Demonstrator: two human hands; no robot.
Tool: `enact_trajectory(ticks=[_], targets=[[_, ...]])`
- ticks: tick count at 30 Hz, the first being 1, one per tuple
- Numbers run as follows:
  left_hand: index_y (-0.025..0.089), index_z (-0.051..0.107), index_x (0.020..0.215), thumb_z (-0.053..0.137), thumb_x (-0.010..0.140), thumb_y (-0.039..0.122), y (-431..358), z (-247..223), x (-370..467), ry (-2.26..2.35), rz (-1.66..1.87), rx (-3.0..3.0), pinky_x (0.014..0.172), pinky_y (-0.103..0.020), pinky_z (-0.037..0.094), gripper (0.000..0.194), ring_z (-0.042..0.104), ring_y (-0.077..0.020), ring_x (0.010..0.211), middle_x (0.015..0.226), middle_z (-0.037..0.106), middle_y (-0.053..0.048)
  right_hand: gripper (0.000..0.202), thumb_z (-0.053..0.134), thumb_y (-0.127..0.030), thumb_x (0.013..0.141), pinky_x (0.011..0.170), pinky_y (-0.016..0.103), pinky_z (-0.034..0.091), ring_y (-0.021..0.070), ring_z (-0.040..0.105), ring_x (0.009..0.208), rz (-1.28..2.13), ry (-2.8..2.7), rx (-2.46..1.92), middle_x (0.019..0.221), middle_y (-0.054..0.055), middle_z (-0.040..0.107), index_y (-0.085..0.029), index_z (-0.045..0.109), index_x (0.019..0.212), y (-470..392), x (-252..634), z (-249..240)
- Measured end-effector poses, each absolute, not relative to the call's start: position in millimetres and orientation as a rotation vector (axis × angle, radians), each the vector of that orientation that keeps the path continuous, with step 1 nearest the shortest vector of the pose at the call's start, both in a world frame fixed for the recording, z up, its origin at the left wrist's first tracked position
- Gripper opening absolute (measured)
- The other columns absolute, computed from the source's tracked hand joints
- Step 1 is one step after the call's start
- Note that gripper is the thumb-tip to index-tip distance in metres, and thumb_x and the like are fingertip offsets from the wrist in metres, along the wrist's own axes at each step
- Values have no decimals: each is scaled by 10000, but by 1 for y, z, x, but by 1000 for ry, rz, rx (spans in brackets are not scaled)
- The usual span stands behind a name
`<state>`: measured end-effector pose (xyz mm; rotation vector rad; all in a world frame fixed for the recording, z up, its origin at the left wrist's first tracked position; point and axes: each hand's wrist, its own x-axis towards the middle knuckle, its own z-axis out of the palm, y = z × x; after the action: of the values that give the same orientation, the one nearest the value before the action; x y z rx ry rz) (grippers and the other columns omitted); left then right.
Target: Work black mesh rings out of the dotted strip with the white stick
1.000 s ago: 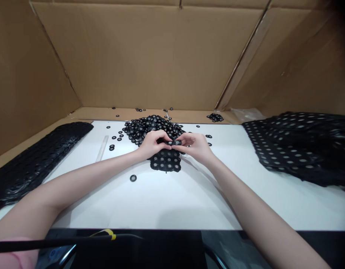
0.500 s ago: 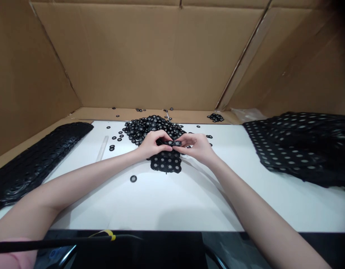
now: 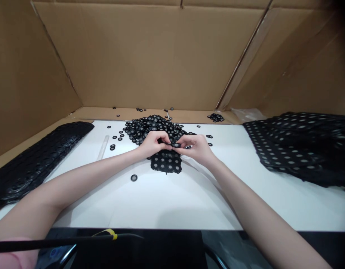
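My left hand (image 3: 154, 144) and my right hand (image 3: 195, 146) meet fingertip to fingertip at the middle of the table. Both are closed in a pinch on the upper part of a black sheet with rows of pale round spots (image 3: 166, 163), whose lower end hangs or lies below them. A black ring-shaped disc with a pale centre (image 3: 176, 145) shows at my right fingertips; whether it is loose or set in the sheet I cannot tell. Right behind my hands rises a heap of similar discs (image 3: 150, 125). One single disc (image 3: 134, 178) lies nearer to me.
A rolled black sheet (image 3: 43, 160) lies at the left, and a spotted black sheet (image 3: 295, 149) spreads over the right. Near the left arm is a clear strip (image 3: 103, 147). A small disc pile (image 3: 216, 117) sits by the cardboard wall (image 3: 150, 56). A dark cable (image 3: 62, 243) crosses the front.
The spotted edge stretched between my fingertips has turned, and less of it shows now. My fingers have shifted slightly on it; both hands stay in nearly the same place.
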<state>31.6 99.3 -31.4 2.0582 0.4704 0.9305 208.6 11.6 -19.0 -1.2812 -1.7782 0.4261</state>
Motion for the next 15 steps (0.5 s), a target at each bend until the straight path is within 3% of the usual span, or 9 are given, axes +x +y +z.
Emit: enact_trajectory(ticks=[15], targets=[[135,639,615,727,651,262,100,-34,32,476,890,1937,620,-247,399,159,503,-113,609,594,576,26,202,704,-356,696,577,273,515,136,577,543,404,-1807,-1250,580,17,640,-172,632,652,10,207,-15]])
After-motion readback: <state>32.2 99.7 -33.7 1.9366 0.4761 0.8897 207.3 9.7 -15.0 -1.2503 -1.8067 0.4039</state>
